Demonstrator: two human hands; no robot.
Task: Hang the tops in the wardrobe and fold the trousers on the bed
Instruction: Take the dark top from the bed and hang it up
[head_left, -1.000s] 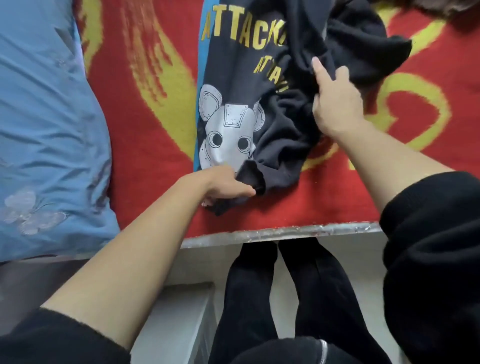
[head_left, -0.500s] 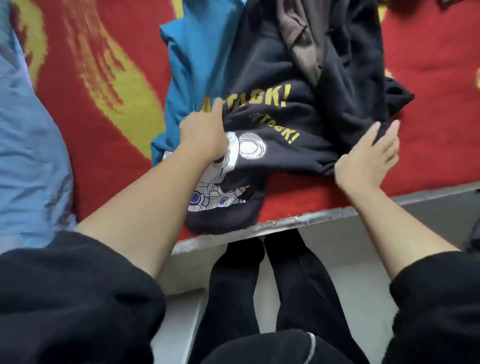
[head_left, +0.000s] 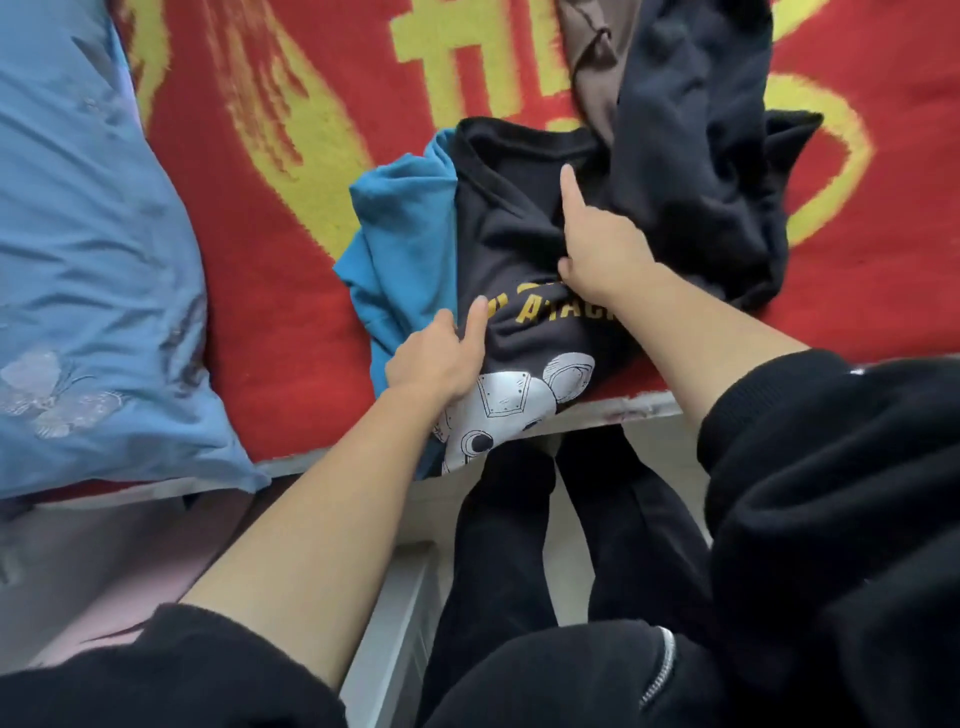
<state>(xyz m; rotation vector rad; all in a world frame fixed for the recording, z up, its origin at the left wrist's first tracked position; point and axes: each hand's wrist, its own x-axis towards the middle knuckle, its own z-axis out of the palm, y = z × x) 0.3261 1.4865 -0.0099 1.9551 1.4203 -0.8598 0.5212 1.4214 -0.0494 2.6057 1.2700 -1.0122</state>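
Note:
A black top with yellow lettering, a white mouse-robot print and blue sleeves lies crumpled at the bed's near edge, its hem hanging over. My left hand grips the top's left side where black meets blue, thumb raised. My right hand bunches the chest fabric above the lettering, index finger stretched toward the collar. Behind it lies a heap of dark garments with a brown piece on top.
The bed carries a red and yellow blanket. A light blue pillow fills the left side. The bed's metal edge runs under my arms. Below stand my legs in black trousers and a white unit.
My right hand went from the top's right edge onto its chest. My left hand slid down to the left side. The top now shows its collar and hangs further over the bed edge.

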